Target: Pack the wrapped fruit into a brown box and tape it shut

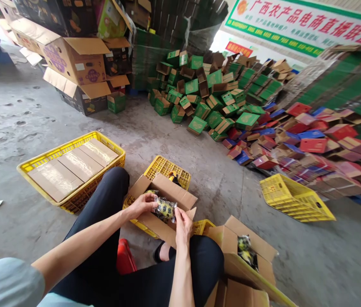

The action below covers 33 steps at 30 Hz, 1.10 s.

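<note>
Between my two hands is a clear plastic-wrapped piece [165, 208], yellow-green with dark spots; I cannot tell its exact kind. The fingers of my left hand [144, 204] pinch its left end. My right hand [183, 219] grips the wrapping at its right end. Both hands are over an open cardboard box [178, 195] with its flaps spread. Part of another wrapped piece shows inside, beside my left fingers; the rest is hidden. At my right knee, a second open cardboard box [230, 243] contains similar wrapped pieces [246, 256].
On the left, a yellow crate [68, 204] holds three taped cartons [79, 164]. A yellow crate [167, 164] with a black-and-orange tool [174, 177] lies ahead. Another yellow crate [290, 202] stands right. Behind are heaped green boxes [196, 106], red-blue boxes [313, 145] and stacked cartons [74, 64].
</note>
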### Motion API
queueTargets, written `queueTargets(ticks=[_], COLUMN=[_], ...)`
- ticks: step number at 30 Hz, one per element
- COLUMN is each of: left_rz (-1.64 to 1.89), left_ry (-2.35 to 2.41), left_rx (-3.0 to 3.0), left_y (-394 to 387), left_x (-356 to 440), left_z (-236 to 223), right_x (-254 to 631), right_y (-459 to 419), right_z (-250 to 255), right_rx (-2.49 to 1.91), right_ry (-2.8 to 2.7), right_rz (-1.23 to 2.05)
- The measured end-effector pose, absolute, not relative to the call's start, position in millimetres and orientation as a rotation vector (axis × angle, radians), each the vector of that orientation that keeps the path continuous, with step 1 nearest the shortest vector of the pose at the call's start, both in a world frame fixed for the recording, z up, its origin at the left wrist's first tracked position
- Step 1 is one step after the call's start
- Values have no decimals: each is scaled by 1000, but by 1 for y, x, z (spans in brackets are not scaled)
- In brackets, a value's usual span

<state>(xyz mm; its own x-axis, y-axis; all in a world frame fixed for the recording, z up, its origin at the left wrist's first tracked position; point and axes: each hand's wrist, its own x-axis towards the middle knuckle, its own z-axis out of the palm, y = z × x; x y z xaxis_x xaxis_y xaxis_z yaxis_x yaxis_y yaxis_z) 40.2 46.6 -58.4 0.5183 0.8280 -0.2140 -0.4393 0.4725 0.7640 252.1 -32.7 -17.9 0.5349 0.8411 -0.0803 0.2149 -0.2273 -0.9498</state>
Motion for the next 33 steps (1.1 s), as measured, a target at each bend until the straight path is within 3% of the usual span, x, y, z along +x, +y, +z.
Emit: queueTargets(ticks=[18,33], left_rz=[794,791], left_ry=[576,578], left_rx=[726,554], left_y=[51,50], left_x=[41,39], left_z=[-69,-58], right_x=[257,250], right_y=[-32,-32], right_z=[-22,-35], right_rx=[-1774,-1405], right_ry=[-860,-543], right_rz=[685,1171])
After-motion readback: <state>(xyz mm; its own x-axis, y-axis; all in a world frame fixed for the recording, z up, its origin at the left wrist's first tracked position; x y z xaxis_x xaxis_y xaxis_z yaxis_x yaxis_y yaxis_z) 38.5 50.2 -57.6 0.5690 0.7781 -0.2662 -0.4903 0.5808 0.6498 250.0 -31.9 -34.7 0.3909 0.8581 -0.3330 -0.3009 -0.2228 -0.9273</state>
